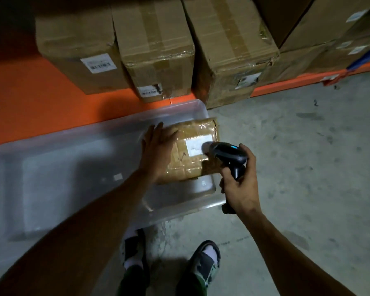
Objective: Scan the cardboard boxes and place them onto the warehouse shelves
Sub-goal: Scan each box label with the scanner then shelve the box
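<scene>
A small taped cardboard box point(195, 159) with a white label point(195, 147) rests at the right end of a clear plastic bin point(77, 167). My left hand point(158, 146) lies flat on the box's left side, fingers spread. My right hand point(240, 182) grips a black barcode scanner point(229, 155) by its handle. The scanner's head points at the white label from the right, very close to it.
An orange shelf beam point(30, 99) runs behind the bin, carrying several large cardboard boxes point(156, 50) with labels. Grey concrete floor point(308, 157) spreads to the right. My feet in sandals point(205, 261) stand below the bin.
</scene>
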Demonstrator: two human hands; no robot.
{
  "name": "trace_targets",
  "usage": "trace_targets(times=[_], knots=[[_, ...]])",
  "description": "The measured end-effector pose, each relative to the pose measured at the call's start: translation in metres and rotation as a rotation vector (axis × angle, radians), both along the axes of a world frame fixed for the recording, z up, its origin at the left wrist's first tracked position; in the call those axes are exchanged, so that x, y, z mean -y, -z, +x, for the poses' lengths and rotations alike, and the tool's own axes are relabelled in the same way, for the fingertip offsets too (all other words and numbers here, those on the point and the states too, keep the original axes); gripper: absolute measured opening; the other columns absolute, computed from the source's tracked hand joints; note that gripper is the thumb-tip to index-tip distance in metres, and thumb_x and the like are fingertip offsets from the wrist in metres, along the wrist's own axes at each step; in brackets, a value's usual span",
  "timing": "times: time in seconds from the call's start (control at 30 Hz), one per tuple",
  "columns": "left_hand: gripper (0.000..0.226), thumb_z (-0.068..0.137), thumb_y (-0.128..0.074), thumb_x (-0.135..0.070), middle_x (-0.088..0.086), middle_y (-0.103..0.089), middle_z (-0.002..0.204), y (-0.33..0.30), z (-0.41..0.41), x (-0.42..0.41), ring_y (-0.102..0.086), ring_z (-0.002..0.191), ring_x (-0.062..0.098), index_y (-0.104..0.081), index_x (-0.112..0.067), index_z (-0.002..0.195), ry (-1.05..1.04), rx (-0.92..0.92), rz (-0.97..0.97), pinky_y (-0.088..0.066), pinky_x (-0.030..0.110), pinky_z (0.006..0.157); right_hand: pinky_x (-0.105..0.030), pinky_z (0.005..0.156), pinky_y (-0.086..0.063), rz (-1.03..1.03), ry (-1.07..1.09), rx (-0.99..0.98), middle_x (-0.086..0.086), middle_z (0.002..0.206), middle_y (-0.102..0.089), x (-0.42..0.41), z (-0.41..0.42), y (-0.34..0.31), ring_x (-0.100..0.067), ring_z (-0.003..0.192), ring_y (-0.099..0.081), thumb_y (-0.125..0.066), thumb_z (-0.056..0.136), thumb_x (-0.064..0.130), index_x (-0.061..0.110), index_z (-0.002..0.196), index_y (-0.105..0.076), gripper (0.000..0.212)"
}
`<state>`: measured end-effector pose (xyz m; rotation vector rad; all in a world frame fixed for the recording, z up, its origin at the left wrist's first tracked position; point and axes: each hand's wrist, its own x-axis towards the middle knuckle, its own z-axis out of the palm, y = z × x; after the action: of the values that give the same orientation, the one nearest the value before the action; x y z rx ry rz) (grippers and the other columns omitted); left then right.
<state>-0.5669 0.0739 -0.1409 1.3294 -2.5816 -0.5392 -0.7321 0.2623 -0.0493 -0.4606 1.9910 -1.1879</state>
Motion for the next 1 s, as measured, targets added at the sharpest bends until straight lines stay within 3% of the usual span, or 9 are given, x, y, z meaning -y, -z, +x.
trace_targets(times=[0.07, 0.13, 0.2, 0.27, 0.33, 0.47, 0.57, 0.83, 1.0], knots=[[0.064, 0.092, -0.052, -0.050, 0.016, -0.009, 0.163, -0.007, -0.001, 0.015, -0.007, 0.148, 0.045, -0.027, -0.040, 0.150, 0.121, 0.159, 0.057, -0.020, 0.071, 0.110, -0.037, 0.094, -0.060, -0.022, -0.014, -0.003, 0.012, 0.128, -0.060, 0.007, 0.008, -0.004, -0.018, 0.105, -0.069, -0.065, 0.100, 0.012, 0.045, 0.155, -0.030, 0.073], [0.101, 0.076, -0.061, -0.073, 0.012, 0.018, 0.163, -0.010, 0.004, 0.022, 0.014, 0.149, 0.042, -0.007, -0.040, 0.155, 0.169, 0.260, 0.099, -0.010, 0.071, 0.110, -0.022, 0.098, -0.054, -0.044, -0.038, -0.007, 0.019, 0.128, -0.055, 0.015, 0.015, -0.009, -0.008, 0.114, -0.061, -0.067, 0.100, 0.021, 0.039, 0.156, -0.031, 0.069], [0.121, 0.063, -0.067, -0.080, 0.012, 0.027, 0.161, -0.014, 0.011, 0.023, 0.020, 0.147, 0.043, 0.002, -0.040, 0.155, 0.201, 0.305, 0.097, -0.011, 0.072, 0.110, -0.033, 0.096, -0.059, -0.055, -0.066, -0.013, 0.015, 0.129, -0.057, 0.022, 0.021, -0.014, -0.016, 0.118, -0.063, -0.069, 0.097, 0.035, 0.040, 0.152, -0.034, 0.065], [0.124, 0.063, -0.070, -0.077, 0.013, 0.031, 0.159, -0.012, 0.017, 0.020, 0.021, 0.146, 0.046, 0.003, -0.039, 0.155, 0.191, 0.288, 0.159, -0.011, 0.071, 0.111, -0.047, 0.088, -0.063, -0.054, -0.104, -0.013, 0.017, 0.124, -0.060, 0.027, 0.024, -0.018, -0.025, 0.111, -0.069, -0.069, 0.090, 0.051, 0.045, 0.144, -0.036, 0.064], [0.122, 0.064, -0.070, -0.076, 0.016, 0.031, 0.158, -0.010, 0.022, 0.014, 0.020, 0.144, 0.050, 0.002, -0.038, 0.156, 0.186, 0.278, 0.173, -0.012, 0.071, 0.113, -0.049, 0.084, -0.063, -0.038, -0.131, -0.030, 0.013, 0.121, -0.062, 0.034, 0.026, -0.021, -0.026, 0.105, -0.071, -0.069, 0.087, 0.058, 0.047, 0.138, -0.036, 0.062], [0.119, 0.067, -0.069, -0.075, 0.013, 0.034, 0.158, -0.010, 0.019, 0.009, 0.020, 0.144, 0.050, 0.002, -0.040, 0.155, 0.174, 0.296, 0.192, -0.006, 0.068, 0.116, -0.050, 0.088, -0.061, 0.029, -0.145, -0.131, -0.002, 0.118, -0.068, 0.042, 0.029, -0.021, -0.027, 0.102, -0.071, -0.067, 0.091, 0.056, 0.047, 0.136, -0.033, 0.057], [0.118, 0.070, -0.069, -0.072, 0.011, 0.041, 0.154, -0.014, 0.011, 0.013, 0.026, 0.143, 0.048, 0.011, -0.044, 0.153, 0.169, 0.333, 0.220, -0.002, 0.064, 0.118, -0.046, 0.093, -0.060, 0.041, -0.135, -0.179, 0.000, 0.116, -0.067, 0.041, 0.028, -0.020, -0.026, 0.105, -0.070, -0.066, 0.096, 0.047, 0.043, 0.136, -0.033, 0.052], [0.120, 0.071, -0.071, -0.069, 0.011, 0.043, 0.153, -0.023, 0.001, 0.024, 0.030, 0.142, 0.047, 0.013, -0.044, 0.152, 0.179, 0.351, 0.238, 0.000, 0.062, 0.118, -0.049, 0.093, -0.060, 0.059, -0.161, -0.221, 0.000, 0.120, -0.066, 0.047, 0.026, -0.018, -0.026, 0.108, -0.069, -0.063, 0.094, 0.057, 0.043, 0.136, -0.031, 0.054], [0.121, 0.071, -0.072, -0.069, 0.013, 0.041, 0.154, -0.019, 0.011, 0.023, 0.028, 0.142, 0.049, 0.010, -0.040, 0.154, 0.180, 0.341, 0.219, -0.002, 0.064, 0.117, -0.048, 0.092, -0.060, 0.052, -0.184, -0.230, 0.001, 0.118, -0.064, 0.054, 0.030, -0.017, -0.027, 0.106, -0.069, -0.063, 0.097, 0.051, 0.036, 0.139, -0.031, 0.055]])
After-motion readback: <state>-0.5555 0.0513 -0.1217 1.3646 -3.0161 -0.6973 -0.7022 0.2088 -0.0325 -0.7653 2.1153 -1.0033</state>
